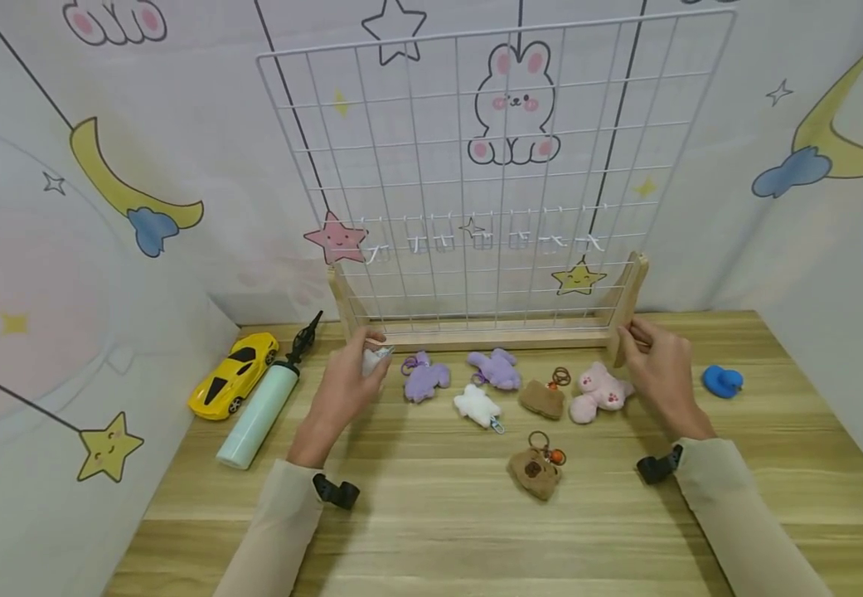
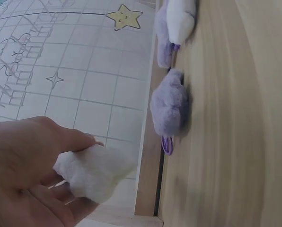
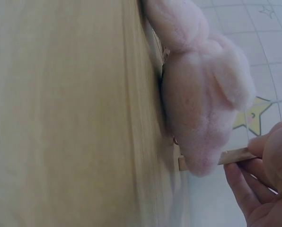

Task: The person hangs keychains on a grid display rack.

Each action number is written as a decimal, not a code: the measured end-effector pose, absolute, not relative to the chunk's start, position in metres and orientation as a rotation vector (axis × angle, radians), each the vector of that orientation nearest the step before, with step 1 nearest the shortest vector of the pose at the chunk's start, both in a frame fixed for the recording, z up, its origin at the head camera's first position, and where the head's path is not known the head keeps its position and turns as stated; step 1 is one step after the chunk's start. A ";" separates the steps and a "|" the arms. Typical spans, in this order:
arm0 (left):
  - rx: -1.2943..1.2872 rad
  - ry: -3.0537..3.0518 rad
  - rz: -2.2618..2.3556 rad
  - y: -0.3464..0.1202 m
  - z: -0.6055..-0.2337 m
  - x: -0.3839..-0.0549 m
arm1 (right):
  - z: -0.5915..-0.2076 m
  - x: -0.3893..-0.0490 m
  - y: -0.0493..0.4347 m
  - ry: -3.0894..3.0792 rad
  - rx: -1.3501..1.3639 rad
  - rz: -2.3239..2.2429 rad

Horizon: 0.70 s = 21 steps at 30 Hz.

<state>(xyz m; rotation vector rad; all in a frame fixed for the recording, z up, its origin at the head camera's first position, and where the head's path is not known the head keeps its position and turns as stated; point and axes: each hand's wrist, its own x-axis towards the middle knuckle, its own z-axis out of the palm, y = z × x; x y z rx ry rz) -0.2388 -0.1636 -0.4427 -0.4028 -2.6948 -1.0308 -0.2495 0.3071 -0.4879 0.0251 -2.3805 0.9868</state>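
Pinching white toy (image 2: 97, 174) in left grip (image 1: 343, 381), held off worktop (image 1: 416, 531) near left end of wooden base (image 1: 496, 340). In left wrist view, pointing narrow end away from grip, toward base; cannot tell full long axis, partly covered. Grasping wooden upright (image 1: 628, 298) in right grip (image 1: 658, 365), beside pink toy (image 1: 604, 390).

Wood-grain table (image 1: 431, 539) beneath plush keychains (image 1: 425, 381), yellow car (image 1: 234, 377), pump (image 1: 261, 412), blue toy (image 1: 720, 381), grid rack (image 1: 498, 334).

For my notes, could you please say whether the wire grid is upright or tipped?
Upright: the wire grid rises above its wooden base, which the right hand holds at one end.
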 end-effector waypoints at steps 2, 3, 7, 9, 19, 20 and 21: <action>-0.401 -2.636 -1.066 -0.162 -0.441 -0.240 | -0.487 -0.249 0.307 -2.382 0.031 0.990; -0.395 -2.604 -1.080 -0.162 -0.440 -0.240 | -0.487 -0.249 0.306 -2.384 0.032 0.989; -0.384 -2.458 -1.190 -0.156 -0.430 -0.244 | -0.487 -0.248 0.306 -2.390 0.027 1.003; -0.386 -2.374 -1.248 -0.153 -0.424 -0.247 | -0.488 -0.248 0.307 -2.392 0.020 0.998; -0.385 -2.086 -1.512 -0.138 -0.399 -0.255 | -0.489 -0.248 0.307 -2.379 0.015 1.003; -0.383 -2.070 -1.528 -0.137 -0.398 -0.255 | -0.489 -0.248 0.306 -2.377 0.015 1.003; -0.382 -2.056 -1.541 -0.136 -0.397 -0.256 | -0.489 -0.248 0.306 -2.375 0.017 1.005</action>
